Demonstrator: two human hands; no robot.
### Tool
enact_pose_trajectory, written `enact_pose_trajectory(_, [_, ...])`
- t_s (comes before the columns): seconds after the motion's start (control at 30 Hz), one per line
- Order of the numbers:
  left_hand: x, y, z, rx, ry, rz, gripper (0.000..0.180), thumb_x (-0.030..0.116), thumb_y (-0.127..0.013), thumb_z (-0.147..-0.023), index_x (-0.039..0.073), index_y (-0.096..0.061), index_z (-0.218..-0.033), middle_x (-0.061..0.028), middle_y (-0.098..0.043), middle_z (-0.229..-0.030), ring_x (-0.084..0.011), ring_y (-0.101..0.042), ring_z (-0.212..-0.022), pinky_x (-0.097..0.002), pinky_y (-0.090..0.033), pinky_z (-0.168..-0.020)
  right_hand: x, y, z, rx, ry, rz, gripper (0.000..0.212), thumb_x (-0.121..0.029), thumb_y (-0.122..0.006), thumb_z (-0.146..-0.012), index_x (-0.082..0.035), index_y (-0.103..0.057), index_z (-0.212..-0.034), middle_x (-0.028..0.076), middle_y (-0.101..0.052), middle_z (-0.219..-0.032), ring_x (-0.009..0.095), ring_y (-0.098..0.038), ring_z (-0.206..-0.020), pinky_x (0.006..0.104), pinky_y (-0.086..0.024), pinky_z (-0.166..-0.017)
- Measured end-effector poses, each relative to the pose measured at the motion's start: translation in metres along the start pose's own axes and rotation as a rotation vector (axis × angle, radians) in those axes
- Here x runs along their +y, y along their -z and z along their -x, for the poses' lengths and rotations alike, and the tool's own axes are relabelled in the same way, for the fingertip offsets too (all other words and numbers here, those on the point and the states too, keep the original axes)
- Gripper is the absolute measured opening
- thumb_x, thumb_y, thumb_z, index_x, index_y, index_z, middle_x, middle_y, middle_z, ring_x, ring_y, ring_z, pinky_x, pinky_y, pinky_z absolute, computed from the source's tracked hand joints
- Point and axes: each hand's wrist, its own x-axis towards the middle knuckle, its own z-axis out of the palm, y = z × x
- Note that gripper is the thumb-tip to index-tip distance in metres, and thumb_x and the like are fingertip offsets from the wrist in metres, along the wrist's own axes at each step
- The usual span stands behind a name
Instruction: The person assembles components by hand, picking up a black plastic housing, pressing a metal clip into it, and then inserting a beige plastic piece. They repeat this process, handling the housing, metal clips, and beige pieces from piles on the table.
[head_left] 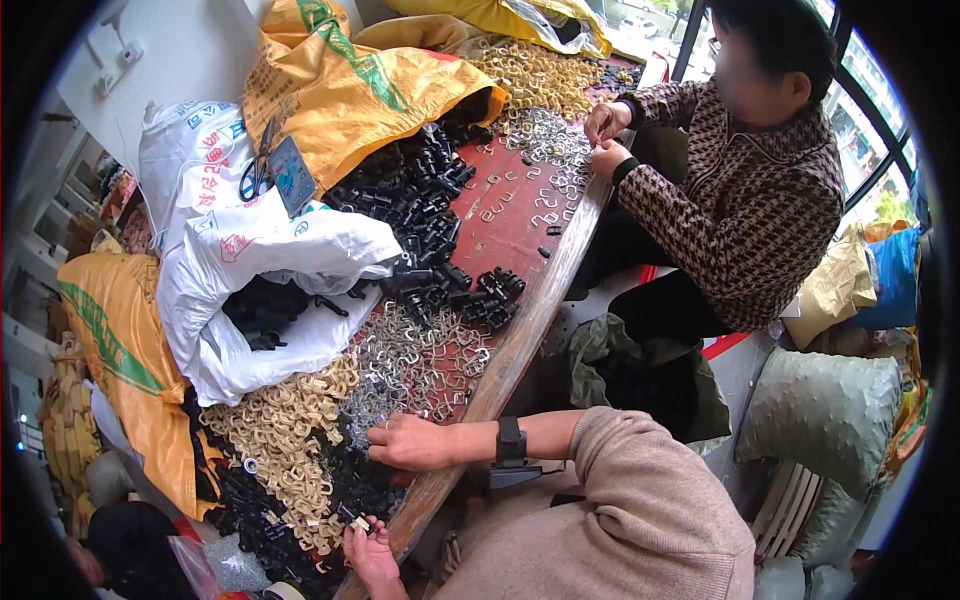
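My left hand [372,562], low in the view by the wooden table edge, pinches a small black and cream plastic part [361,523] between its fingertips. Above it my right hand [410,441], with a dark watch [510,441] on the wrist, lies at the border of a pile of silver U-shaped metal pieces [425,360]. Its fingers are bent together, and what lies between them cannot be made out. Left of both hands spreads a heap of cream U-shaped plastic pieces [285,430]. Small black parts [265,520] lie around and below that heap.
A white woven sack [200,280] and orange sacks [340,80] stand along the table's far side, with black plastic clips [420,200] spilling out. Across the corner, a co-worker [740,190] handles small metal pieces. The wooden edge [510,360] borders the red tabletop [490,205].
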Motion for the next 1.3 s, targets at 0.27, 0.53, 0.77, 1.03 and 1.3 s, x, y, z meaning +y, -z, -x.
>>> enact_pose_trajectory(0.27, [0.001,-0.001,0.001,0.004,-0.008,-0.001,0.018,0.012,-0.049,-0.081,0.002,-0.051,-0.095,-0.0114,-0.058,-0.085,-0.0169,-0.055,-0.07,-0.0244,-0.046,-0.061,0.001,-0.011,0.009,-0.009,-0.009,-0.017,0.018,-0.02,-0.054,-0.066,-0.006,-0.045,-0.072,0.009,-0.045,-0.077,0.024,-0.051,-0.067,0.0348,-0.042,-0.059])
enact_pose_trajectory(0.53, [0.001,-0.001,0.001,-0.014,-0.006,0.003,0.02,0.013,-0.049,-0.08,0.001,-0.052,-0.095,-0.0105,-0.058,-0.086,-0.0155,-0.055,-0.071,-0.0229,-0.047,-0.061,0.005,-0.011,0.007,-0.089,-0.064,-0.104,0.023,-0.025,-0.056,-0.068,-0.005,-0.044,-0.071,0.01,-0.045,-0.076,0.026,-0.051,-0.065,0.0358,-0.043,-0.057])
enact_pose_trajectory(0.77, [-0.001,0.003,-0.005,-0.038,0.016,0.029,0.02,0.014,-0.05,-0.08,0.001,-0.052,-0.095,-0.0098,-0.058,-0.085,-0.0153,-0.055,-0.07,-0.0225,-0.046,-0.061,0.006,-0.009,0.006,-0.011,-0.023,-0.086,0.016,-0.018,-0.052,-0.069,-0.003,-0.046,-0.072,0.012,-0.046,-0.074,0.029,-0.053,-0.06,0.0385,-0.043,-0.052])
enact_pose_trajectory(1.03, [0.005,-0.005,0.005,-0.092,-0.035,0.081,0.019,0.013,-0.049,-0.08,0.001,-0.053,-0.095,-0.0089,-0.058,-0.083,-0.0156,-0.055,-0.069,-0.0227,-0.046,-0.061,0.001,-0.011,0.009,-0.03,-0.033,-0.08,0.022,-0.022,-0.054,-0.069,-0.003,-0.045,-0.075,0.013,-0.046,-0.075,0.03,-0.053,-0.058,0.0396,-0.044,-0.051])
enact_pose_trajectory(1.3, [0.0,0.007,0.006,-0.052,-0.028,0.105,0.019,0.012,-0.049,-0.081,0.001,-0.052,-0.095,-0.009,-0.057,-0.083,-0.0159,-0.055,-0.069,-0.0228,-0.046,-0.06,0.002,-0.012,0.004,-0.062,-0.066,-0.057,0.033,-0.03,-0.062,-0.065,-0.004,-0.043,-0.073,0.011,-0.044,-0.073,0.029,-0.052,-0.059,0.0388,-0.044,-0.05])
